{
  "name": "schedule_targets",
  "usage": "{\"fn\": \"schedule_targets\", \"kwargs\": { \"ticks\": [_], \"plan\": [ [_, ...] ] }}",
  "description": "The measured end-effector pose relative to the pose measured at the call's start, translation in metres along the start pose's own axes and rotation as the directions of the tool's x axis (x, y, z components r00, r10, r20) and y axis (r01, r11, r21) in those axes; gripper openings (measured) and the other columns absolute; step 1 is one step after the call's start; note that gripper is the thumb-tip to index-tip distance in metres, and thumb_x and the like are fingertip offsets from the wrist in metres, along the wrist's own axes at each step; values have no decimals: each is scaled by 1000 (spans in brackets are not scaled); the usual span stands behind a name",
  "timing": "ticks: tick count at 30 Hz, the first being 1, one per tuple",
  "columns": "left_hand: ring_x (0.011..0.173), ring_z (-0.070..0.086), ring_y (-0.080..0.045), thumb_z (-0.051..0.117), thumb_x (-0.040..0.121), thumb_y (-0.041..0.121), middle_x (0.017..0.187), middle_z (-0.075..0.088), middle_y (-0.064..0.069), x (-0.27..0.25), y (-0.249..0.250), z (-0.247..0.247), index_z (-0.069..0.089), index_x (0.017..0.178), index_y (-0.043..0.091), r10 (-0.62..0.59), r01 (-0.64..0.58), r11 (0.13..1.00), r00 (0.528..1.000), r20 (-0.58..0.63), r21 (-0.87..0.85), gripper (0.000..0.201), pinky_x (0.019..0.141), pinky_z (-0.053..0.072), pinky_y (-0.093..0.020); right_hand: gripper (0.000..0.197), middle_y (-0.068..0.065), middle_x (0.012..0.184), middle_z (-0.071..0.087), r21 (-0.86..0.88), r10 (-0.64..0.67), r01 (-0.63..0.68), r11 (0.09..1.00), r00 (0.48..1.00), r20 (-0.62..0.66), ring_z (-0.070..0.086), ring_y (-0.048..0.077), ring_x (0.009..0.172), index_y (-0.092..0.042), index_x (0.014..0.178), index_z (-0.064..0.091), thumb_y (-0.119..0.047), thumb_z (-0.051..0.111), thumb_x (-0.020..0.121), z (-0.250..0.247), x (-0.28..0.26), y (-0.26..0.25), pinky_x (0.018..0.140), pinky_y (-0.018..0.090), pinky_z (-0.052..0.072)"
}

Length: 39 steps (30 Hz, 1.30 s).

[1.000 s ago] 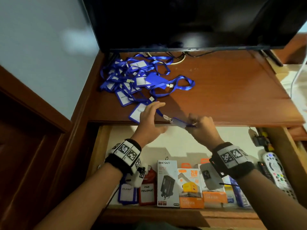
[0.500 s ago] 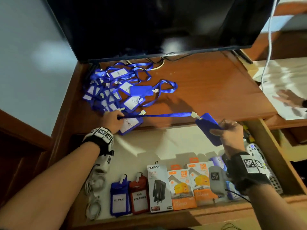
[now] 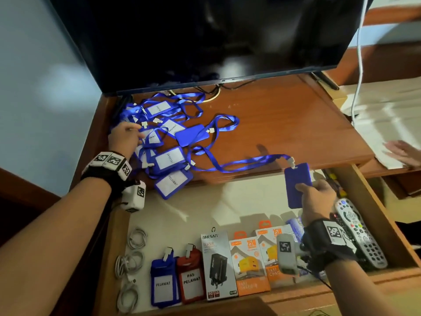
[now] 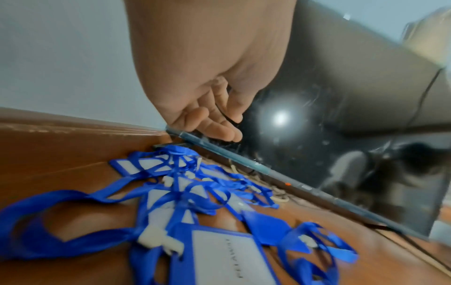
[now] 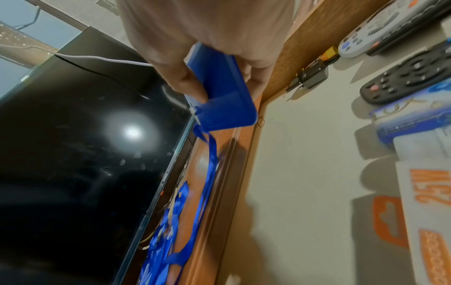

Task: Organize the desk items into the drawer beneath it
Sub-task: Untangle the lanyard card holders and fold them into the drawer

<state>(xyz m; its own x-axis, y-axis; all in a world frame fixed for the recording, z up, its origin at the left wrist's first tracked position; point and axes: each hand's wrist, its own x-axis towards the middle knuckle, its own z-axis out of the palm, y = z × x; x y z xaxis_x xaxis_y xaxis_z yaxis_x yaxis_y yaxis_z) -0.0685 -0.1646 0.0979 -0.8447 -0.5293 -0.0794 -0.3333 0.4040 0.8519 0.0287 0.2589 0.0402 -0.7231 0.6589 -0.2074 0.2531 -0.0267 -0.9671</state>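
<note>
A tangled pile of blue lanyards with badge holders [image 3: 164,137] lies on the left of the wooden desk [image 3: 284,124]. My left hand [image 3: 124,137] hovers at the pile's left side with its fingers loosely extended; in the left wrist view the left hand [image 4: 214,115] holds nothing above the pile. My right hand [image 3: 316,192] grips one blue badge holder [image 3: 298,185] over the right side of the open drawer [image 3: 205,213]. Its lanyard strap [image 3: 239,165] trails left across the desk edge toward the pile.
A dark TV screen [image 3: 205,37] stands over the back of the desk. In the drawer lie coiled white cables [image 3: 132,258], a blue and a red badge holder [image 3: 191,279], charger boxes [image 3: 217,263] and remotes [image 3: 357,231]. Another person's hand [image 3: 403,153] rests at far right.
My right hand has pulled the blue badge holder right and down over the drawer, drawing its strap out. My left hand has moved from the desk's front edge back onto the pile.
</note>
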Motion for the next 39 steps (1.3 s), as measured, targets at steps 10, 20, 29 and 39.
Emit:
{"fn": "schedule_targets", "kwargs": {
  "ticks": [10,20,29,39],
  "plan": [
    [57,61,-5,54,96,15,84,70,-7,-147,26,63,65,98,6,-49,178,961,862,505,-211,14,49,40,-14,32,11,65,43,55,-67,51,997,938,340,41,19,62,-11,64,40,13,60,73,21,-54,-8,60,30,33],
    [81,67,-15,55,92,50,107,70,4,-235,20,118,53,126,27,-157,452,862,667,728,-228,41,74,51,-30,20,-4,82,64,-109,-162,357,928,648,744,61,10,79,-16,84,60,-2,69,73,19,-96,-12,66,26,51],
    [70,71,-25,51,98,10,95,71,-10,-263,14,112,55,117,19,-157,429,840,777,609,-331,21,58,57,-33,27,-4,88,64,22,-199,261,965,675,711,61,23,78,-27,104,56,-19,66,80,4,-84,5,64,32,55],
    [78,69,-23,62,92,25,88,70,-8,-283,8,90,62,97,21,-47,211,959,776,629,-188,6,67,53,-33,6,0,108,49,-131,-61,383,914,450,891,51,11,101,-34,85,63,-29,65,87,6,-83,6,73,33,51]
  ]
}}
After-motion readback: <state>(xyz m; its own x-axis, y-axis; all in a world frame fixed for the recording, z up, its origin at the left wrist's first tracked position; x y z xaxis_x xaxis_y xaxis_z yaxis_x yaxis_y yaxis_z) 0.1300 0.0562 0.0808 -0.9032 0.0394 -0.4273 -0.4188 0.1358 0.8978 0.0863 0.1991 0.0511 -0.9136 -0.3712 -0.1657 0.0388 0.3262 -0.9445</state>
